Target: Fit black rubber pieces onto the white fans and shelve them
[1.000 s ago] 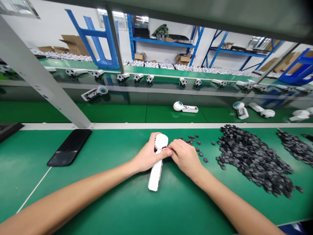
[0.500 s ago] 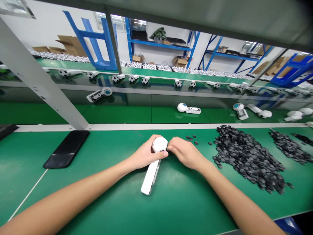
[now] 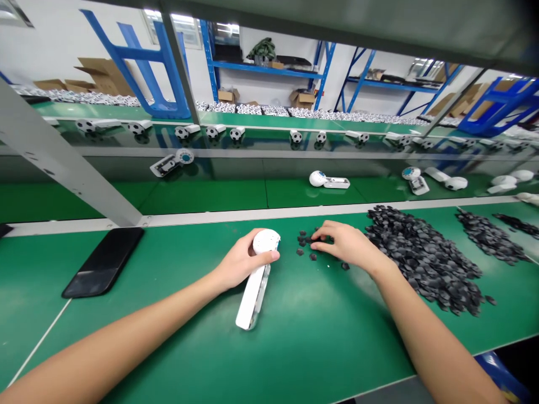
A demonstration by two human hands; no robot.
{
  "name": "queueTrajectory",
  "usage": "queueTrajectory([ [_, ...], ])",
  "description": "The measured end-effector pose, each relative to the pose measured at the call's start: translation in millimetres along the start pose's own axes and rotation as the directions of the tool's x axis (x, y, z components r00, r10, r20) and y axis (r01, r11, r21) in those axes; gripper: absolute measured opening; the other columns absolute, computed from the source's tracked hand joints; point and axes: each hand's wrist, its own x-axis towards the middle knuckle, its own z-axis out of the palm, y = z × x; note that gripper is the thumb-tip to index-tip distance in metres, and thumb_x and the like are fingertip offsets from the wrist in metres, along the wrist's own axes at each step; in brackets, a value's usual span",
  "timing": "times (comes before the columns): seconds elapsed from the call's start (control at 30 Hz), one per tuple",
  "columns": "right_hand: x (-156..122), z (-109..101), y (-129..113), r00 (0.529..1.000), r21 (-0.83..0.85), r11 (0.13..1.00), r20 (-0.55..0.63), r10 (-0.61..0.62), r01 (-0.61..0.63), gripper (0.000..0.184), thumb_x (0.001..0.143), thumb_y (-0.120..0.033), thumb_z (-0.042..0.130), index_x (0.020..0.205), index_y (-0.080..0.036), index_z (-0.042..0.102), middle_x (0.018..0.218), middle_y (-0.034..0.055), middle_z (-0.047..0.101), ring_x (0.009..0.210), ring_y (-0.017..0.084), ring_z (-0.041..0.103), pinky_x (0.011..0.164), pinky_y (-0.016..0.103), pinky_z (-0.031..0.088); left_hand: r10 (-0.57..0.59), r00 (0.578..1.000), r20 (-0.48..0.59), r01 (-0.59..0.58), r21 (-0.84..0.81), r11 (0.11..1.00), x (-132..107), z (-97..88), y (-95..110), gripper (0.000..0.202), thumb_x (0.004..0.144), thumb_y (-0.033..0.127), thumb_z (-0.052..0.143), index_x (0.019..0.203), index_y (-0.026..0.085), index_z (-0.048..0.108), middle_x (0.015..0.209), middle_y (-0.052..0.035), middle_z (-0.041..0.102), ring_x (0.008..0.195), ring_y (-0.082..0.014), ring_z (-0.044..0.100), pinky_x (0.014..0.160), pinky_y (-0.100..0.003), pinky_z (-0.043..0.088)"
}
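My left hand (image 3: 244, 261) grips a white handheld device (image 3: 254, 294) around its neck, just below the round head (image 3: 266, 241). The long flat handle rests on the green mat (image 3: 185, 269), pointing toward me. My right hand (image 3: 343, 244) sits apart from the device, its fingertips down among several small dark loose pieces (image 3: 306, 242). Whether those fingers pinch a piece is hidden. A large heap of the same dark grey pieces (image 3: 421, 258) lies just beyond my right wrist.
A black flat slab (image 3: 103, 262) lies on the mat at left. A second dark heap (image 3: 488, 235) lies far right. Above, a grey-edged shelf (image 3: 261, 216) carries several white devices (image 3: 329, 180), and a grey strut (image 3: 63, 168) slants down at left.
My right hand has moved off the device, rightward to the loose dark pieces. My left hand keeps its hold, and the device's handle now tilts a little more. The whole view has shifted slightly.
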Motion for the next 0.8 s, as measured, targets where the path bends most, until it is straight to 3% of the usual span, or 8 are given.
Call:
queueTrajectory([
  [0.13, -1, -1, -5, 1.0, -0.024, 1.0, 0.001, 0.014, -0.014, 0.02, 0.097, -0.042, 0.065, 0.097, -0.028, 0.078, 0.1, 0.0039, 0.075, 0.089, 0.024, 0.069, 0.072, 0.032, 0.048, 0.01, 1.0, -0.02, -0.01, -0.035, 0.999, 1, 2.5, -1, 0.052, 0.085, 0.045, 0.082, 0.125, 0.022, 0.059, 0.102, -0.0003, 0.062, 0.086, -0.0152, 0.057, 0.074, -0.025, 0.049],
  [0.23, 2, -1, -7, 0.997, 0.188, 0.98, -0.015, 0.07, -0.066, 0.027, 0.101, -0.042, 0.058, 0.094, -0.026, 0.079, 0.095, 0.0047, 0.077, 0.087, 0.023, 0.071, 0.075, 0.034, 0.051, -0.001, 1.0, -0.012, 0.0, -0.088, 0.996, 0, 4.5, -1, 0.056, 0.083, 0.045, 0.084, 0.127, 0.024, 0.057, 0.102, 0.0001, 0.061, 0.082, -0.0148, 0.059, 0.07, -0.026, 0.051],
  [0.37, 5, 4, -16, 0.965, 0.611, 0.747, 0.143, 0.219, -0.261, 0.033, 0.097, -0.051, 0.064, 0.097, -0.021, 0.076, 0.089, 0.007, 0.079, 0.079, 0.022, 0.074, 0.066, 0.031, 0.057, -0.036, 0.999, 0.011, 0.037, -0.135, 0.99, -1, 5.8, -2, 0.06, 0.082, 0.047, 0.084, 0.13, 0.026, 0.054, 0.099, 0.0001, 0.062, 0.072, -0.015, 0.061, 0.066, -0.028, 0.054],
  [0.43, 5, 10, -24, 0.956, 0.712, 0.639, 0.216, 0.198, -0.292, 0.031, 0.093, -0.049, 0.069, 0.097, -0.019, 0.072, 0.088, 0.0074, 0.079, 0.077, 0.021, 0.075, 0.066, 0.03, 0.059, -0.022, 1.0, 0.005, 0.023, -0.121, 0.992, 0, 5.8, -3, 0.059, 0.082, 0.047, 0.083, 0.129, 0.025, 0.054, 0.098, 0.0, 0.063, 0.072, -0.0146, 0.06, 0.068, -0.028, 0.053],
  [0.53, 4, 20, -37, 0.96, 0.777, 0.566, 0.255, 0.115, -0.274, 0.028, 0.091, -0.045, 0.073, 0.102, -0.02, 0.066, 0.082, 0.0038, 0.075, 0.074, 0.019, 0.073, 0.067, 0.031, 0.061, -0.004, 1.0, -0.001, 0.004, -0.114, 0.993, 1, 5.4, -6, 0.06, 0.083, 0.047, 0.083, 0.13, 0.024, 0.054, 0.098, 0.0, 0.062, 0.073, -0.0143, 0.059, 0.07, -0.028, 0.052],
  [0.67, 1, 26, -50, 0.946, 0.776, 0.582, 0.321, -0.033, -0.243, 0.025, 0.1, -0.042, 0.061, 0.105, -0.019, 0.069, 0.092, 0.0049, 0.073, 0.082, 0.017, 0.072, 0.077, 0.031, 0.061, 0.018, 1.0, -0.015, -0.019, -0.099, 0.995, 3, 5.0, -9, 0.06, 0.082, 0.046, 0.083, 0.129, 0.023, 0.055, 0.102, -0.0013, 0.063, 0.077, -0.0152, 0.058, 0.073, -0.029, 0.051],
  [0.8, -2, 25, -55, 0.956, 0.642, 0.753, 0.288, -0.063, -0.144, 0.03, 0.107, -0.036, 0.045, 0.112, -0.02, 0.07, 0.098, 0.0057, 0.072, 0.079, 0.016, 0.068, 0.075, 0.031, 0.058, 0.029, 0.999, -0.025, -0.031, -0.08, 0.996, 3, 4.4, -10, 0.06, 0.082, 0.046, 0.083, 0.129, 0.021, 0.055, 0.104, -0.0027, 0.063, 0.083, -0.0167, 0.058, 0.076, -0.028, 0.049],
])
